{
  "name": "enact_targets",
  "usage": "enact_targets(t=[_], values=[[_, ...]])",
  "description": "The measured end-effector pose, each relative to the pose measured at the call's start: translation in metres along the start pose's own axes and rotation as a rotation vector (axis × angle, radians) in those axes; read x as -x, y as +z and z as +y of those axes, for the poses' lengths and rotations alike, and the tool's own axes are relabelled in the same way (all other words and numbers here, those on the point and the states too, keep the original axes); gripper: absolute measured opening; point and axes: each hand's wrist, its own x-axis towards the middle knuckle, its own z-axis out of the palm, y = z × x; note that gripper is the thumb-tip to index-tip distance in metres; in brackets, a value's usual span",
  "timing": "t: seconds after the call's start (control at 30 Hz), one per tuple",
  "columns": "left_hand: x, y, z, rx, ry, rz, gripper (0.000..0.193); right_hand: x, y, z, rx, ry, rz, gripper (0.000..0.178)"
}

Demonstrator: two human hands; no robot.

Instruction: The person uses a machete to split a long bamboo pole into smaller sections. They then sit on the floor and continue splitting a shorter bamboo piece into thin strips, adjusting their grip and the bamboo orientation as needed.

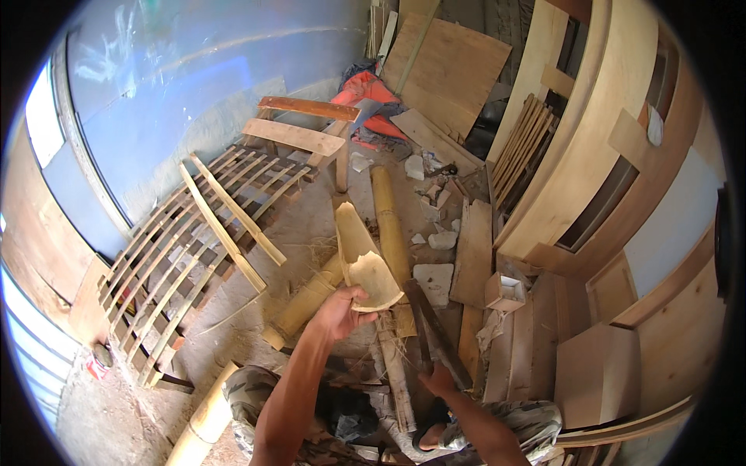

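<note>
Left hand (340, 312) curled round near end of split bamboo (374, 281), long axis forward and slightly left; right hand (440, 380) farther off, lower right, apparently curled round dark blade (424, 346).

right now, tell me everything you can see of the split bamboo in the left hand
The split bamboo is a pale yellow, half-round length, woody and trough-like, its smooth-looking hollow side facing up toward the camera. A jagged, broken-looking edge crosses it midway. It slants, the far end pointing forward and slightly left. The left hand grips the near end. In view it overlaps the poles; whether it touches them is unclear.
</note>
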Motion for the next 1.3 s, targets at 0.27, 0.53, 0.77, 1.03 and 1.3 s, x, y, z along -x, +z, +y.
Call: enact_targets(t=[0.27,0.53,0.77,1.03,1.3], values=[[-0.005,0.006,-0.006,0.137,0.07,0.011,0.044,0.008,-0.122,-0.082,-0.272,-0.086,0.363,0.045],[0.0,-0.003,-0.05,0.756,0.066,-0.091,0.069,0.076,-0.159,-0.179,-0.225,-0.004,0.177,0.041],[0.022,0.011,-0.062,0.691,-0.051,0.065,0.076,0.073,-0.138,-0.185,0.162,-0.321,0.228,0.041],[0.013,-0.007,-0.081,0.695,-0.085,-0.029,0.065,0.077,-0.105,-0.199,-0.109,-0.475,0.211,0.034],[-0.009,-0.017,-0.097,0.462,-0.105,-0.014,0.064,0.068,-0.088,-0.18,-0.15,-0.466,0.285,0.031]])
